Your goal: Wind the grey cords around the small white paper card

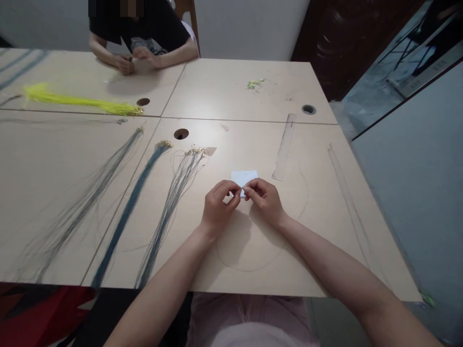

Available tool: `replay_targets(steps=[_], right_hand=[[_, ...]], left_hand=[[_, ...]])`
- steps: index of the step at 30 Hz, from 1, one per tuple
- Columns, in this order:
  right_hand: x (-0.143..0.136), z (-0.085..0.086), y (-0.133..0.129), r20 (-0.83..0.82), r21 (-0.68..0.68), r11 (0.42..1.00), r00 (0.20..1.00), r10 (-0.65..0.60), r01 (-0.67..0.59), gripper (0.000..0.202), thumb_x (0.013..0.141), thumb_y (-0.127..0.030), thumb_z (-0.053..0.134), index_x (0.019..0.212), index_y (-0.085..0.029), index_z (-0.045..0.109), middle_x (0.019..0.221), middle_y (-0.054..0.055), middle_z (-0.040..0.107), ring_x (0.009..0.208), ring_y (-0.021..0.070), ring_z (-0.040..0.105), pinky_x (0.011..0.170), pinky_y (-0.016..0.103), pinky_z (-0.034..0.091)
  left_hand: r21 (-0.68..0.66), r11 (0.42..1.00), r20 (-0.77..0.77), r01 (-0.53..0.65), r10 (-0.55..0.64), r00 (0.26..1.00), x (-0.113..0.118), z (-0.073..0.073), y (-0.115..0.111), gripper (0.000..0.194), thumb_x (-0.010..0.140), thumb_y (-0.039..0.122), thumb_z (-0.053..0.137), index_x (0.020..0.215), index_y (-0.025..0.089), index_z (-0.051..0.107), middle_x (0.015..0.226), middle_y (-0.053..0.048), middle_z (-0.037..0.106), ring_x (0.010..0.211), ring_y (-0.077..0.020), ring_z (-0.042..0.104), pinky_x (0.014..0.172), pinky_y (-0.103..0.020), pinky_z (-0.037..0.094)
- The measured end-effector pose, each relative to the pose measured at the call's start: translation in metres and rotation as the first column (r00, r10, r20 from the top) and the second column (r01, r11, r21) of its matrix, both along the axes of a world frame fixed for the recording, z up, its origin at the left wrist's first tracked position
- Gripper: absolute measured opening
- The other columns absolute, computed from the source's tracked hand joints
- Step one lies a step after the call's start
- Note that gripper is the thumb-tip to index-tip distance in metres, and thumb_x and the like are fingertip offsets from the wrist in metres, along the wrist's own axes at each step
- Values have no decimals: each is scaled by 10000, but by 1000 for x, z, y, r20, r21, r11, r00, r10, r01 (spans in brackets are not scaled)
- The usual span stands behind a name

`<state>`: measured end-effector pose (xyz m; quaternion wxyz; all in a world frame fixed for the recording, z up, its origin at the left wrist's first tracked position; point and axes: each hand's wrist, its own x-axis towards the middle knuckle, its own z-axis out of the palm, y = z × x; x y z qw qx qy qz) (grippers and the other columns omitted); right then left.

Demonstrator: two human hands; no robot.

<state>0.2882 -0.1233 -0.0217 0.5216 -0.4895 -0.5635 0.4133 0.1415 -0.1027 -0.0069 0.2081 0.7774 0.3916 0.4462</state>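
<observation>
Over a small white paper square (244, 177), my left hand (221, 200) and my right hand (265, 198) meet with thumbs and forefingers pinched, fingertips almost touching. They pinch a thin grey cord (249, 270); the exact part between the fingertips is too small to make out. The cord curves in a wide loop on the table below my hands and up past the right one. Left of my hands lies a bundle of grey cords (171, 195) with gold-coloured metal ends.
A clear ruler (284, 147) lies right of the paper, and loose cords (347, 197) farther right. To the left are a blue cord bundle (132, 207), another grey bundle (97, 193) and a yellow bundle (79, 100). Across the table (217, 91) sits another person (144, 33).
</observation>
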Motion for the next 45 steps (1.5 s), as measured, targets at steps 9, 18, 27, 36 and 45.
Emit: replay_targets(steps=[9,18,27,36,45], right_hand=[[1,-2,1,-27,-24,999,999,-30,30,158,799,-326,551,747,-178,575,663,5,585,604,123,565,597,269,455],[1,-1,2,-51,-48,999,999,-13,11,155,805,-316,552,755,-172,580,666,5,585,610,122,565,606,267,453],[1,-4,4,-15,-43,999,999,-30,29,137,809,-303,545,787,-179,601,730,21,611,631,125,571,602,268,453],[0,-5,4,61,-13,998,997,-56,56,100,806,-266,541,805,-186,600,749,22,603,648,127,552,583,259,431],[-2,-2,6,107,112,989,988,-111,99,54,790,-206,546,773,-206,597,745,13,597,680,132,546,589,256,420]], left_hand=[[-68,998,30,-10,12,999,0,-1,0,27,764,150,572,761,176,563,690,2,592,646,-92,518,594,-217,424],[-99,995,19,-4,5,1000,1,-4,3,39,775,149,565,747,176,566,685,2,596,646,-94,524,602,-219,421],[-145,989,22,11,-8,1000,0,-5,5,47,795,175,544,768,180,582,692,-8,601,647,-101,528,606,-231,432],[-303,953,94,30,-1,996,-2,-8,6,61,797,225,548,787,175,582,719,-18,591,667,-111,529,611,-234,438],[-426,903,146,62,1,989,-4,-6,5,112,807,270,540,827,170,588,757,-27,608,663,-114,562,607,-233,455]])
